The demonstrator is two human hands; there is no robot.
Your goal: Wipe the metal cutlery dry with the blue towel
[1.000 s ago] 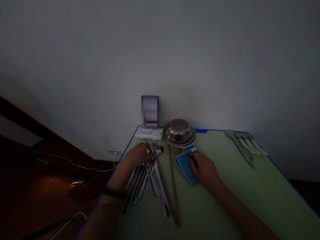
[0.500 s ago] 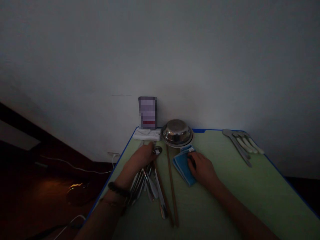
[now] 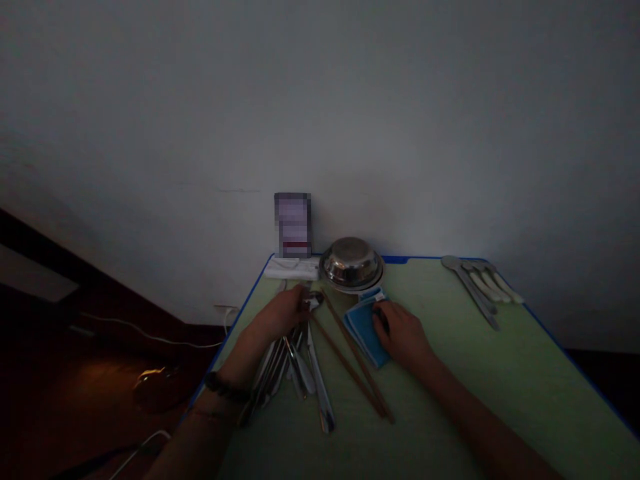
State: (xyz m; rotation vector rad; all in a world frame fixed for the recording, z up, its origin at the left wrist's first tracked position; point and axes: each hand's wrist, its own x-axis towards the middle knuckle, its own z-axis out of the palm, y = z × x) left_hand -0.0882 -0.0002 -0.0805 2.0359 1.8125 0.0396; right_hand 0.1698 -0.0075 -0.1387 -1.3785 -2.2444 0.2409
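My left hand [image 3: 287,312] is over the upper end of a cutlery pile [image 3: 280,370], fingers curled downward. Right at its fingertips lies the shiny bowl of a spoon [image 3: 315,299]; what the fingers pinch is hidden. Two brown wooden chopsticks [image 3: 357,360] lie slanted between the hands, their near ends close together. My right hand [image 3: 403,333] is closed on a folded blue cloth [image 3: 365,333] resting on the table. A dark part shows between its thumb and fingers, too dim to name.
Behind the hands, an upturned metal bowl [image 3: 353,263] stands near the wall. A device with a blurred screen [image 3: 294,225] leans above a white object [image 3: 290,269]. At the far right of the green table [image 3: 450,427] lie a large grey spoon [image 3: 470,290] and several light-handled utensils [image 3: 485,283].
The chopsticks have swung round, their near ends now further right and their far ends a little left. Both hands are in nearly the same places.
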